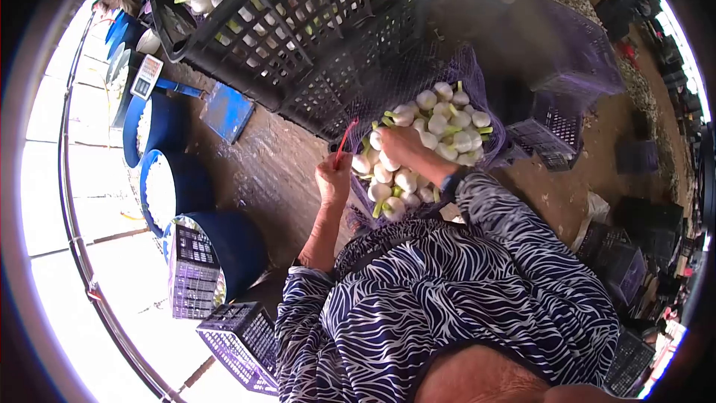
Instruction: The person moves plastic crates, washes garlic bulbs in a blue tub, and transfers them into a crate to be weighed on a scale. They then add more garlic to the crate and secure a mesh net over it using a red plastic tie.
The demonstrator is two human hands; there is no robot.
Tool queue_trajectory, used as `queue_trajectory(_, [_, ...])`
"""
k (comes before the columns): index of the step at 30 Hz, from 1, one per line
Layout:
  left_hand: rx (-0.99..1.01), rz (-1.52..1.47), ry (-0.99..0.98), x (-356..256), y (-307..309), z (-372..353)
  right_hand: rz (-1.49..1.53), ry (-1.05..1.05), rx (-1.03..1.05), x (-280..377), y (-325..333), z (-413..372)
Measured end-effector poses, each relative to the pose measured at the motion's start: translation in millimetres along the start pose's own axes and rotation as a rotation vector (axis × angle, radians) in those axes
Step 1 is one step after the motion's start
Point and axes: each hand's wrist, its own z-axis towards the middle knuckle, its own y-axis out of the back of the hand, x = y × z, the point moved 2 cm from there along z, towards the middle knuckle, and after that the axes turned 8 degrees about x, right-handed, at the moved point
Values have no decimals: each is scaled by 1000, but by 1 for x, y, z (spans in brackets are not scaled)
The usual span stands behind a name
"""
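Barrels (239, 242) of blue plastic stand on the ground at the far left, with a purple crate (242, 339) just below them. Our left hand (333, 179) is closed in a fist, pinching a red tie (344, 142) that sticks up beside the left edge of the purple mesh sack (477, 67). Our right hand (403, 148) lies on the white bulbs (447, 123) heaped in the sack's open mouth, fingers bent. We cannot tell whether it grips one. A black crate (298, 30) stands behind.
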Motion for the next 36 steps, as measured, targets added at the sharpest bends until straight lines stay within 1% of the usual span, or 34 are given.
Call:
queue_trajectory(2, [-52, 10, 9, -1, 1, -2, -159, 14, 175, 4, -18, 21])
queue_trajectory(3, [-55, 27, -1, 0, 3, -3, -177, -45, 145, 7, -24, 28])
queue_trajectory(6, [-135, -12, -44, 0, 4, -11, -130, -122, 69, 7, -32, 41])
queue_trajectory(7, [-136, -9, -20, 3, 6, -13, -169, -170, 110, 6, -34, 47])
queue_trajectory(8, [-136, -9, 2, 7, 8, -14, -113, -194, 149, 2, -34, 48])
queue_trajectory(10, [-131, -23, 40, 10, 7, -12, -130, -132, 191, 5, -21, 42])
queue_trajectory(11, [-132, 17, 18, 6, 7, -13, -92, -111, 142, 6, -11, 37])
queue_trajectory(13, [-163, -11, 34, 13, 2, -12, -24, -74, 45, 8, 15, 27])
queue_trajectory(15, [-158, -68, 87, 9, -1, -11, 278, -32, -3, -3, 35, 19])
queue_trajectory(16, [-153, -82, 79, 10, -1, -11, 434, -12, -33, -9, 47, 15])
queue_trajectory(17, [-147, -95, 69, 11, -2, -9, 749, 4, 175, -18, 60, 10])
queue_trajectory(18, [-137, -104, 59, 12, -2, -8, 955, 50, 237, -30, 56, 6])
queue_trajectory(20, [-117, -204, 40, 11, -2, -6, 842, -72, 374, -39, 47, -10])
queue_trajectory(21, [-107, -254, 28, 10, -2, -4, 518, 209, 282, -35, 32, -21])
queue_trajectory(22, [-96, -258, 40, 9, -2, -2, 452, -144, 417, -28, 17, -30])
queue_trajectory(24, [-77, -264, 63, 9, -1, 0, 53, -45, 348, 0, 0, -53])
queue_trajectory(26, [-76, -229, 27, 14, 1, 4, -53, -58, 248, 16, -12, -63])
queue_trajectory(29, [-55, -252, 31, 16, 3, 0, -158, 36, 91, 38, -12, -55])
queue_trajectory(32, [-61, -267, 31, 13, 3, 0, -296, 51, 363, 34, -24, -29])
queue_trajectory(33, [-68, -262, 29, 12, 5, -1, -294, 80, 307, 33, -20, -25])
queue_trajectory(36, [-51, -276, 40, 6, 7, 1, -169, 123, 269, 10, -22, -4])
